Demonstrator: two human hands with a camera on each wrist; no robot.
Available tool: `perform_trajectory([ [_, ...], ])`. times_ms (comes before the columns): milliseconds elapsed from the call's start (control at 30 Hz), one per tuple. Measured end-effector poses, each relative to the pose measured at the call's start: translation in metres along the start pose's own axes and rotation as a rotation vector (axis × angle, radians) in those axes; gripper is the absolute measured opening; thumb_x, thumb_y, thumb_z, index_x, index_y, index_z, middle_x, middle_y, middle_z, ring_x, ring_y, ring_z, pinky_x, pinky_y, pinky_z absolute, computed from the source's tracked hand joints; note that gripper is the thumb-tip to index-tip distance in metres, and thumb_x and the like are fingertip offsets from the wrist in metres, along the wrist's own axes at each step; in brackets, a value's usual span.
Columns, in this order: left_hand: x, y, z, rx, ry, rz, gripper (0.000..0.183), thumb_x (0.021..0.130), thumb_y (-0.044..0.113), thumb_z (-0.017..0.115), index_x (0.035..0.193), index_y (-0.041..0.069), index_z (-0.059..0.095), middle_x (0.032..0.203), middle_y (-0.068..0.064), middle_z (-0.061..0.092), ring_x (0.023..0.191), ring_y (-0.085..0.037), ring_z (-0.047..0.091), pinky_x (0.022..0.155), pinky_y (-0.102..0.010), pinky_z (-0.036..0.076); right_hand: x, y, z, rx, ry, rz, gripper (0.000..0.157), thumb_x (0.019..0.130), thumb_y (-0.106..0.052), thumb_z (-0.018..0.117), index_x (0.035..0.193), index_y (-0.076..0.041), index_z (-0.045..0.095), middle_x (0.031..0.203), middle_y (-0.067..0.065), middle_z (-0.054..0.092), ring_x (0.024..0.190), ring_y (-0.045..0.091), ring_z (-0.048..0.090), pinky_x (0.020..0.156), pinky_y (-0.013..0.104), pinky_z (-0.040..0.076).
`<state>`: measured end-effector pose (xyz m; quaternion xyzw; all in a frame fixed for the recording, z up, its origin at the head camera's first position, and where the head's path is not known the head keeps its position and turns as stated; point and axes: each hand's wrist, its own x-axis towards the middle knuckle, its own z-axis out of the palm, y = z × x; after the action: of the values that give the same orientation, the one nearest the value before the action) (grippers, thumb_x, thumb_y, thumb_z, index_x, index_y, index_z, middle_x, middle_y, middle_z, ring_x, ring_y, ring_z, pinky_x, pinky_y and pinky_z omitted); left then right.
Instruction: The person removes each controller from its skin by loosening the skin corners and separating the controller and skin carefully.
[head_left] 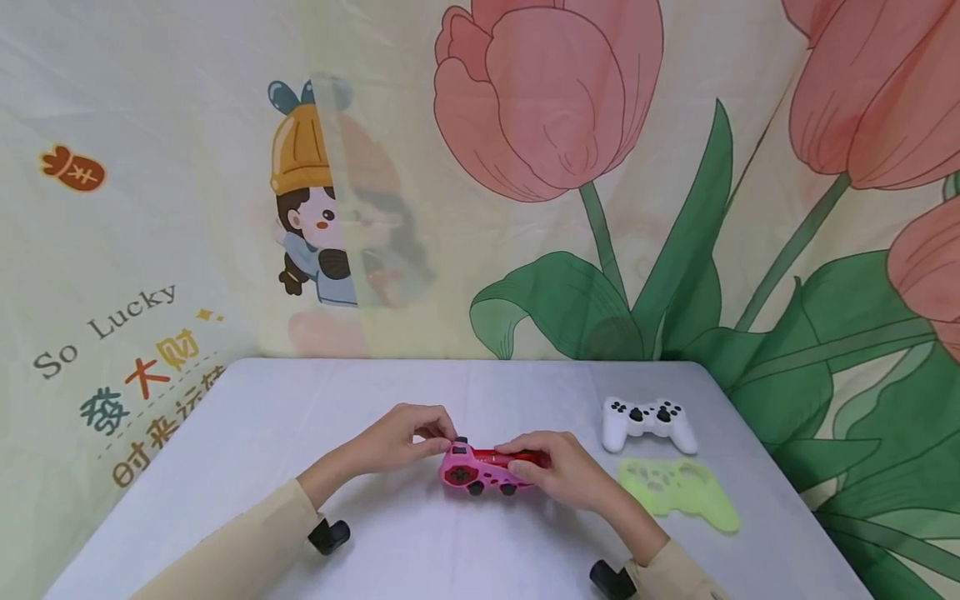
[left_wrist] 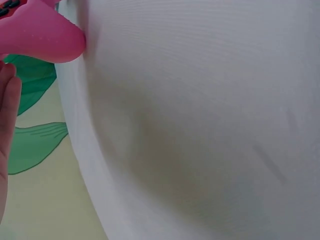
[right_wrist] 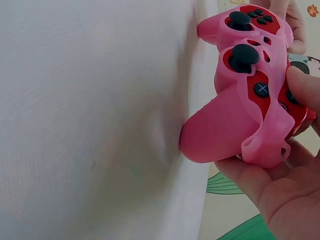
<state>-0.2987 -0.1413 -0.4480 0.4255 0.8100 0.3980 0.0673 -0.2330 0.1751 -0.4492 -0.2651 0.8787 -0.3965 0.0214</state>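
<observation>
A red game controller [head_left: 491, 457] stands on the table around the middle of the head view, partly wrapped in a pink silicone sleeve [head_left: 489, 478]. Its black thumbsticks face toward me. My left hand [head_left: 405, 437] pinches the sleeve at the controller's left shoulder corner, thumb and index fingertip together. The opposite end is gripped by my right hand [head_left: 562, 468], thumb on the face and fingers behind. In the right wrist view the sleeve [right_wrist: 215, 127] hangs loose at the near corner, baring red shell beside the X button. The left wrist view catches only one pink handle [left_wrist: 47, 37].
Toward the back right of the table [head_left: 375, 392] lies a white game controller [head_left: 649, 422]. Just in front of it is a flat, pale green silicone sleeve [head_left: 678, 493]. A printed curtain [head_left: 525, 275] hangs behind the table's far edge.
</observation>
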Motion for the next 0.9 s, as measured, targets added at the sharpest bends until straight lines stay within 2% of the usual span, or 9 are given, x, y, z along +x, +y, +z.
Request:
perform_trajectory([
  [167,0.006,0.006,-0.005,0.015,-0.024,0.031,0.015,0.103,0.018,0.072,0.118,0.017,0.073,0.112,0.008,0.076,0.104,-0.008,0.072,0.096,-0.032,0.059,0.003,0.001,0.000,0.012,-0.011,0.012,0.027,0.100,-0.026,0.075,0.127,-0.028,0.078,0.120,-0.009,0.077,0.105,0.011,0.067,0.092,0.033,0.055],
  [267,0.011,0.012,-0.009,0.042,-0.050,0.063,0.020,0.102,0.018,0.073,0.122,0.018,0.074,0.116,0.008,0.075,0.106,-0.008,0.072,0.096,-0.033,0.059,0.004,0.002,0.000,0.017,-0.010,0.004,0.027,0.100,-0.025,0.076,0.127,-0.027,0.079,0.119,-0.008,0.077,0.102,0.011,0.066,0.088,0.031,0.054],
  [433,0.023,0.021,-0.013,0.079,-0.103,0.112,0.020,0.100,0.021,0.077,0.120,0.023,0.076,0.115,0.011,0.074,0.107,-0.008,0.070,0.095,-0.030,0.059,0.004,0.003,-0.001,0.027,-0.009,-0.003,0.026,0.101,-0.025,0.075,0.127,-0.027,0.079,0.118,-0.007,0.077,0.099,0.010,0.066,0.085,0.028,0.054],
  [600,0.031,0.029,-0.015,0.111,-0.161,0.108,0.022,0.097,0.024,0.080,0.119,0.022,0.078,0.114,0.011,0.074,0.108,-0.011,0.070,0.097,-0.033,0.058,0.004,0.004,-0.001,0.032,-0.005,-0.011,0.025,0.101,-0.025,0.075,0.125,-0.027,0.079,0.117,-0.007,0.077,0.098,0.010,0.066,0.084,0.028,0.054],
  [900,0.035,0.041,-0.015,0.403,-0.217,0.143,0.018,0.095,0.026,0.082,0.113,0.024,0.080,0.104,0.018,0.073,0.107,-0.010,0.068,0.099,-0.031,0.051,0.006,0.005,0.001,0.040,-0.015,0.005,0.025,0.102,-0.026,0.074,0.126,-0.029,0.078,0.119,-0.007,0.077,0.097,0.010,0.065,0.083,0.027,0.055],
])
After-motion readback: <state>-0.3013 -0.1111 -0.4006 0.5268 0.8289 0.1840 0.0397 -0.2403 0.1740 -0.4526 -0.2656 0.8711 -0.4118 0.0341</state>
